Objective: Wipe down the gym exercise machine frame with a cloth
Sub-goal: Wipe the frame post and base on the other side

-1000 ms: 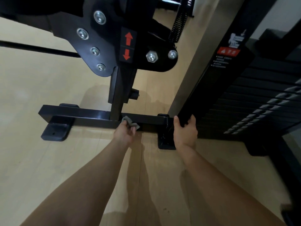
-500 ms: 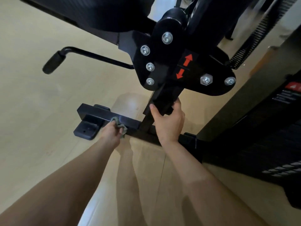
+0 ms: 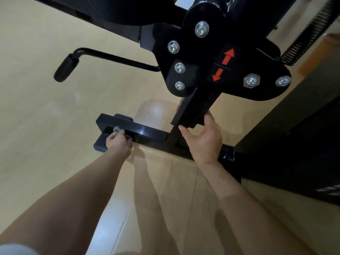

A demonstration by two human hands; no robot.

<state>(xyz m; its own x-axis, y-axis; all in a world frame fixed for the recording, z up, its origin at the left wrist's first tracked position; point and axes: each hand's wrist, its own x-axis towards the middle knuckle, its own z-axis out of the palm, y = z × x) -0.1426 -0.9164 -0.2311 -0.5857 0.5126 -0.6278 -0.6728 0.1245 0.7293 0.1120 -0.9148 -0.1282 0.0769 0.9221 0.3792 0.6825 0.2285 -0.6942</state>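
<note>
A black gym machine frame stands on a pale wood floor. Its low base bar [image 3: 145, 132] runs from left of centre toward the right. My left hand [image 3: 119, 143] grips a small grey cloth [image 3: 117, 130] and presses it against the near side of the bar close to its left end. A black upright post [image 3: 193, 111] rises from the bar to a bolted pivot plate [image 3: 217, 69] with red arrows. My right hand [image 3: 206, 139] is wrapped loosely around the lower part of that post, thumb on the near face.
A black lever with a rubber grip [image 3: 66, 69] sticks out to the left above the floor. A rubber foot [image 3: 100, 144] sits under the bar's left end. The dark weight-stack housing [image 3: 294, 137] fills the right side. A coiled spring [image 3: 309, 32] hangs top right.
My left hand has slid the cloth leftward along the base bar toward its end. My right hand moved from the right housing to the upright post and its grip has loosened.
</note>
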